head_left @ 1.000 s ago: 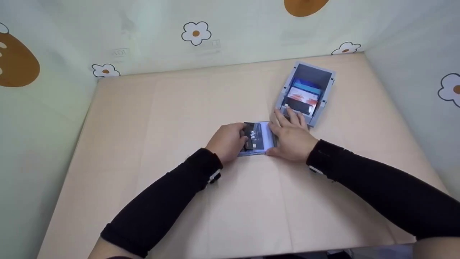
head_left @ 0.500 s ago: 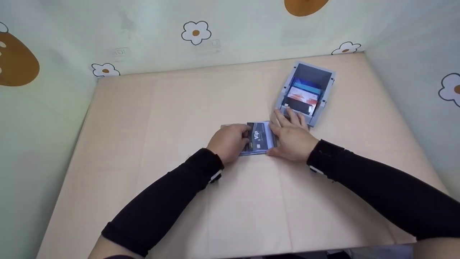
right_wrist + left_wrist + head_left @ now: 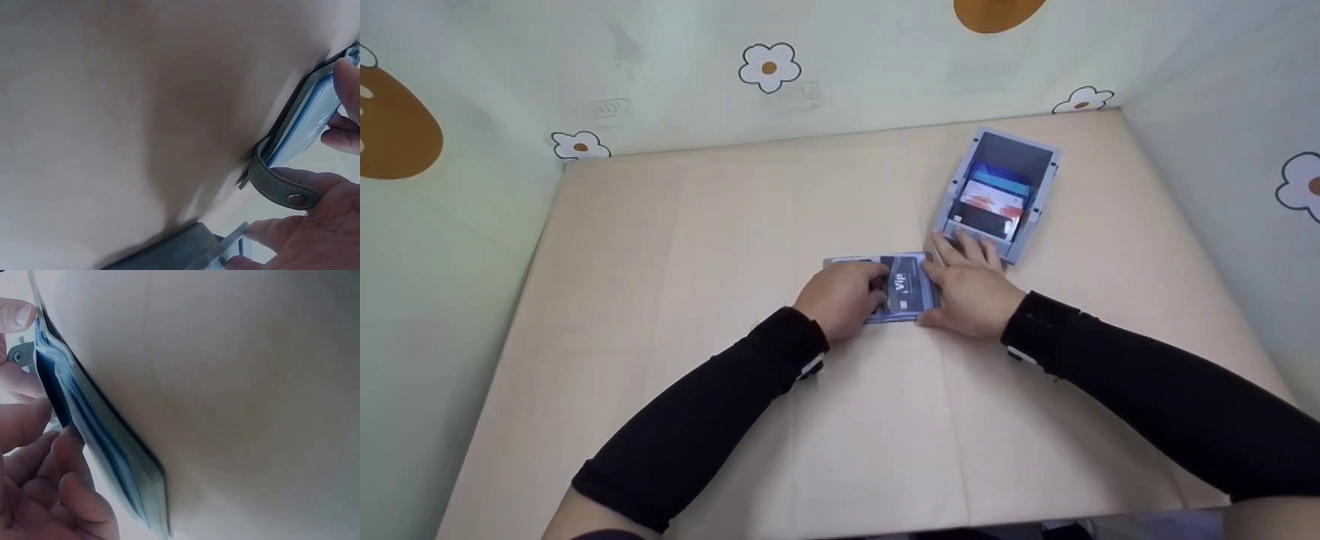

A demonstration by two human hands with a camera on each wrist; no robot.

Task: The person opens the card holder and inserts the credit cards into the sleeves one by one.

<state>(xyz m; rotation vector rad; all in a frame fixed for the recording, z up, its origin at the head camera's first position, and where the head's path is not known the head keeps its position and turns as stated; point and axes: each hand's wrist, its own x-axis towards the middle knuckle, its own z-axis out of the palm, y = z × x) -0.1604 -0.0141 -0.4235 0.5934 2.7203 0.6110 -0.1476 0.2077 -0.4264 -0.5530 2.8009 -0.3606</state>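
Observation:
A card holder (image 3: 927,291) with clear bluish sleeves lies opened on the table. A dark card marked "Vip" (image 3: 903,283) lies over its sleeve, pinched at the left end between the thumb and fingers of my left hand (image 3: 838,298). My right hand (image 3: 971,295) presses the holder's right end, thumb at the near edge and forefinger at the far one. Its other fingers reach to the grey box's near end. Seen edge-on in the left wrist view, the holder (image 3: 107,427) shows stacked sleeve layers. A snap strap (image 3: 284,188) sticks out from it beside my right fingers.
The open grey box (image 3: 1039,199) stands behind my right hand, with several cards (image 3: 994,196) in it, blue, white-red and black. A flower-printed cloth wall (image 3: 682,97) rises along the table's back edge, with others at both sides.
My left hand has slid the Vip card a little to the right across the holder, covering more of the pale sleeve. The holder's far left corner now shows. My right hand stays in place.

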